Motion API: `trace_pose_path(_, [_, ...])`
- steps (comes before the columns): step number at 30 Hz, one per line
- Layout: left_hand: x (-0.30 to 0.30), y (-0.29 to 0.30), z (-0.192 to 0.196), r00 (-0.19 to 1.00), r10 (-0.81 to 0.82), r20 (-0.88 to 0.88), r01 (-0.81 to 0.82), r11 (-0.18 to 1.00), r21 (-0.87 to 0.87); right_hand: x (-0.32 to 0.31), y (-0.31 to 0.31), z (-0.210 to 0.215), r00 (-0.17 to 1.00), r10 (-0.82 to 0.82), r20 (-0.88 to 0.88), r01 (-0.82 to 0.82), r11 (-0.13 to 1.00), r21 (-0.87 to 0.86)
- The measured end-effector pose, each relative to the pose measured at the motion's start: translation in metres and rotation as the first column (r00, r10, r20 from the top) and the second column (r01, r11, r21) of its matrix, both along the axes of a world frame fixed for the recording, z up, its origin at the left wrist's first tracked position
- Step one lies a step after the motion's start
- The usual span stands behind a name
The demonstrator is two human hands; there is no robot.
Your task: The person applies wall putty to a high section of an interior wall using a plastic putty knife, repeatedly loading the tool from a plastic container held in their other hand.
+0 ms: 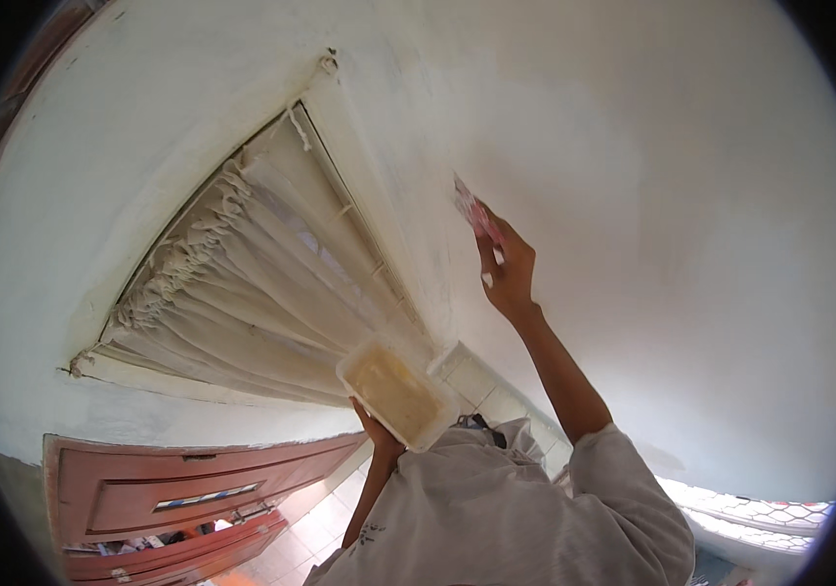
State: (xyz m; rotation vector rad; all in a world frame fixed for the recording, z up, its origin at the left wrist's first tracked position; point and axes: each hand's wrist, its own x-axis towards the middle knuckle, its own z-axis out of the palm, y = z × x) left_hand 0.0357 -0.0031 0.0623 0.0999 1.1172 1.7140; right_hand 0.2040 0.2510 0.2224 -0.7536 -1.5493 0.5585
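My right hand (pixel 509 272) is raised up against the pale wall, its fingers closed on a flat red tool smeared with white (pixel 474 210). The tip of that tool points up and left, at or close to the wall beside the window; I cannot tell whether it touches. Lower down, in front of my chest, my left hand (pixel 379 431) grips a whitish rectangular plastic tub (pixel 434 422) by its near left side. The tub is tilted, and pale yellowish stuff shows inside it.
A window with a gathered cream curtain (pixel 242 283) takes up the left, its string tied at the upper corner. Below it stands a reddish panelled door (pixel 134 488). White tiles (pixel 467 376) run along under the wall. At lower right is a bright opening with a mesh grille (pixel 760 513).
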Motion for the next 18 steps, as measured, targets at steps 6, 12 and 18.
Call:
trace_pose_path(6, [-0.004, -0.003, -0.01, 0.998, 0.033, 0.055, -0.032, 0.999, -0.024, -0.037, 0.08, 0.103, 0.99, -0.129, 0.057, 0.078, 0.839, 0.539])
trace_pose_path(12, [-0.032, -0.012, -0.074, 0.977, 0.01, 0.212, -0.019, 0.999, 0.044, -0.066, 0.117, 0.228, 0.979, -0.195, 0.051, 0.082, 0.617, 0.783])
trace_pose_path(18, [-0.035, -0.002, -0.076, 0.986, -0.019, 0.166, -0.001, 0.992, 0.124, -0.083, 0.147, 0.225, 0.912, -0.321, 0.257, 0.049, 0.706, 0.707])
